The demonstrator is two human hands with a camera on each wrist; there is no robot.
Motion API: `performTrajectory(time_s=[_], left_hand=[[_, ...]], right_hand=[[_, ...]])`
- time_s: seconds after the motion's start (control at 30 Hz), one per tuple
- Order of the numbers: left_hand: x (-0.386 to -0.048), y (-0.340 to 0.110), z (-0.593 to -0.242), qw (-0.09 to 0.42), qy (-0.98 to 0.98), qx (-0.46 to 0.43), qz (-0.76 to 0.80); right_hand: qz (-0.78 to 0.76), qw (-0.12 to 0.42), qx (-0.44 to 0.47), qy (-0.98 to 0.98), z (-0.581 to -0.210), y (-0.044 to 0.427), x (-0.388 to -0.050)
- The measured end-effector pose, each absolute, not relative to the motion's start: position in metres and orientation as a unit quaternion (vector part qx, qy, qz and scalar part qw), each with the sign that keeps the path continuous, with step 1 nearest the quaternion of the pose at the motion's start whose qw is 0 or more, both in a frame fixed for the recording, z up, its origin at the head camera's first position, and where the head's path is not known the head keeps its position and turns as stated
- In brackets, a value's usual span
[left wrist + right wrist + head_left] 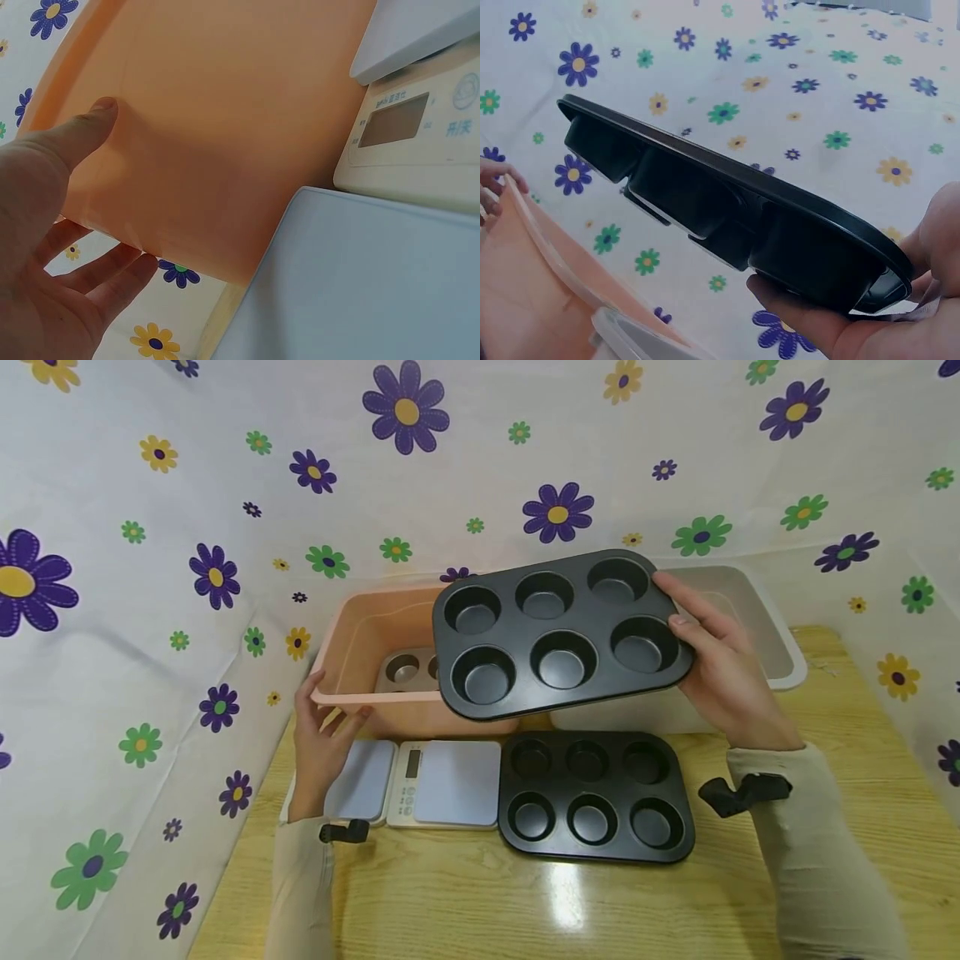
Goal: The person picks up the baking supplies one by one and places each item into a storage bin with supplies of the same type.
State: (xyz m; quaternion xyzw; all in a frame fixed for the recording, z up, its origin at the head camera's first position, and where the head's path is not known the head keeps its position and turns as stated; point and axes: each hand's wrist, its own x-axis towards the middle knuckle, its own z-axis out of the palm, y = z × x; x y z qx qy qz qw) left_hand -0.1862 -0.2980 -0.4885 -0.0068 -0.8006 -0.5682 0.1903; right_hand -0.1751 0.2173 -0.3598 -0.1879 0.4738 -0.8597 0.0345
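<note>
Over the table [442, 902], right hand [727, 668] gripping a dark muffin pan [561, 621], left hand [321, 747] holding a peach bin [405, 697] at its corner

Wood table [420, 897]: 2 scales side by side, L scale [365, 781] partly hidden, R scale [457, 783] w/ sm. dark display + btns along its L edge. Dark 6-cup muffin pan [596, 796] flat just R of it, bright glare in front. Off-white bin [637, 717] behind pan. Backdrop: white cloth [487, 477] w/ purple, yellow + green flowers.
</note>
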Motion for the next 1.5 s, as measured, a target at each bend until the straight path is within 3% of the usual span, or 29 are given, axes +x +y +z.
performTrajectory(time_s=[0.57, 1.5], left_hand=[[-0.187, -0.299, -0.49, 0.199, -0.802, -0.011, -0.563], [-0.188, -0.299, -0.493, 0.202, -0.799, -0.014, -0.566]], right_hand=[[-0.849, 0.093, -0.106, 0.51, -0.35, 0.155, -0.2], [-0.806, 0.118, -0.04, 0.579, -0.357, 0.05, -0.243]])
